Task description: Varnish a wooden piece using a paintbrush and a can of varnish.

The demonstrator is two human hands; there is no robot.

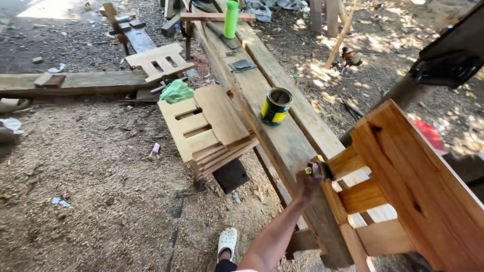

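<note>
one hand presses a brush against the wooden frame.

Bright daylight; foreground in soft open shade, dappled sun patches blown out at top right and top left. Sharp throughout, slight wide-angle bending at edges, mild motion blur lower centre.

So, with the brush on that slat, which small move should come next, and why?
Probably draw the brush further along the slat. The hand holds it against the slatted panel, whose wood looks glossy orange, while the stacked panels remain pale. The open can stands apart on the plank.
</note>
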